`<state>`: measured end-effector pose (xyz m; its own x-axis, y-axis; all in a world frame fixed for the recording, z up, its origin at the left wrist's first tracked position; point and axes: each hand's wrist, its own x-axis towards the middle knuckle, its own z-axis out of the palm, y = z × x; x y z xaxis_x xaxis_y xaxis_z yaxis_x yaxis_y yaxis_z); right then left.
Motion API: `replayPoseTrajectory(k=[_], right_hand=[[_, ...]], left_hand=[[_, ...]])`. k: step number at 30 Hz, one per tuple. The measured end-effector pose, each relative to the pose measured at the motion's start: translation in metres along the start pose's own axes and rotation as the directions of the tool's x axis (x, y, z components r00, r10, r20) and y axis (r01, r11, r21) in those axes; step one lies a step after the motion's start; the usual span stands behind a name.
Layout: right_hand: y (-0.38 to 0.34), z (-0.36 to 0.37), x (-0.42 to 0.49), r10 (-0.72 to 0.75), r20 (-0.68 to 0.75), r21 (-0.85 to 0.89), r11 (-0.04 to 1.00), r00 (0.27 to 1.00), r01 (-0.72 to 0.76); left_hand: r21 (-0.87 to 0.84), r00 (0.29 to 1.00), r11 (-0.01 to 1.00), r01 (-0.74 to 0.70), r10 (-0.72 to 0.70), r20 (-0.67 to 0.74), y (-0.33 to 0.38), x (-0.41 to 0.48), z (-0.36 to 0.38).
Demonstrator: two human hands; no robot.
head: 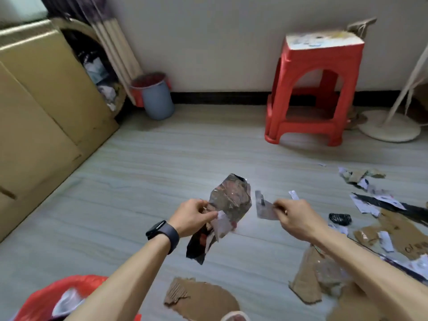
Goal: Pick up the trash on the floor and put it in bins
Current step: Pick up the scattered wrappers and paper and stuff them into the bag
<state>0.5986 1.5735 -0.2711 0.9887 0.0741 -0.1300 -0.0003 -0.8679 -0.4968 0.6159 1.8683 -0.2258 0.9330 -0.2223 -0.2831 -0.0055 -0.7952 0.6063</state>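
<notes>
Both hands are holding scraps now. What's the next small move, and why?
Probably bring the right hand across and tuck its small grey paper scrap into the left hand, which grips the crumpled silvery foil wrapper. That frees a hand for the torn brown cardboard pieces on the floor.

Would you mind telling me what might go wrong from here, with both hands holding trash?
1. The right hand pinches a small paper scrap by its edge; it may slip and flutter down.
2. The left hand grips a crumpled wrapper that hangs loose; bits could drop on the way to the blue bin by the wall.
3. Torn cardboard lies close below on the floor, perhaps slippery underfoot.
</notes>
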Motion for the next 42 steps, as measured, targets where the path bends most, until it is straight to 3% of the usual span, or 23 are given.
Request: replayPoseTrajectory(k=[3, 8, 13, 16, 20, 25, 28, 30, 34, 36, 39, 42], right_hand=[[-0.077, -0.036, -0.023, -0.15, -0.052, 0.009, 0.989, 0.987, 0.15], [-0.202, -0.067, -0.064, -0.36, -0.032, -0.062, 0.932, 0.932, 0.358], [-0.319, -0.054, -0.102, -0.549, 0.035, -0.16, 0.822, 0.835, 0.547], [-0.365, -0.015, -0.121, -0.649, 0.09, -0.145, 0.742, 0.756, 0.654], [-0.395, 0.063, -0.134, -0.713, 0.219, -0.06, 0.671, 0.666, 0.739], [-0.403, 0.147, -0.141, -0.667, 0.416, 0.019, 0.687, 0.619, 0.727], [-0.394, 0.167, -0.132, -0.678, 0.381, -0.009, 0.677, 0.628, 0.736], [-0.385, 0.177, -0.126, -0.692, 0.317, 0.003, 0.685, 0.649, 0.729], [-0.361, 0.194, -0.12, -0.694, 0.119, -0.022, 0.713, 0.71, 0.7], [-0.352, 0.205, -0.117, -0.637, 0.127, 0.008, 0.767, 0.76, 0.641], [-0.341, 0.217, -0.114, -0.539, 0.197, 0.201, 0.839, 0.819, 0.505], [-0.33, 0.22, -0.115, -0.578, 0.21, 0.222, 0.814, 0.788, 0.538]], left_hand=[[-0.167, 0.993, 0.985, 0.033, -0.052, -0.11, -0.008, -0.06, -0.051], [-0.145, 0.947, 0.988, 0.045, -0.088, -0.31, -0.039, -0.17, -0.122], [-0.21, 0.843, 0.957, 0.2, -0.277, -0.461, -0.106, -0.287, -0.165], [-0.156, 0.798, 0.92, 0.359, -0.39, -0.46, -0.155, -0.335, -0.159], [-0.215, 0.777, 0.86, 0.464, -0.511, -0.369, -0.215, -0.362, -0.127], [-0.341, 0.726, 0.79, 0.509, -0.607, -0.324, -0.264, -0.354, -0.086], [-0.465, 0.654, 0.746, 0.476, -0.654, -0.38, -0.269, -0.34, -0.081], [-0.488, 0.669, 0.771, 0.41, -0.617, -0.413, -0.269, -0.333, -0.077], [-0.308, 0.828, 0.894, 0.326, -0.427, -0.363, -0.254, -0.319, -0.05], [-0.122, 0.872, 0.932, 0.34, -0.361, -0.33, -0.246, -0.304, -0.029], [0.174, 0.906, 0.912, 0.372, -0.316, -0.282, -0.245, -0.28, 0.004], [0.284, 0.887, 0.857, 0.43, -0.342, -0.31, -0.257, -0.269, 0.02]])
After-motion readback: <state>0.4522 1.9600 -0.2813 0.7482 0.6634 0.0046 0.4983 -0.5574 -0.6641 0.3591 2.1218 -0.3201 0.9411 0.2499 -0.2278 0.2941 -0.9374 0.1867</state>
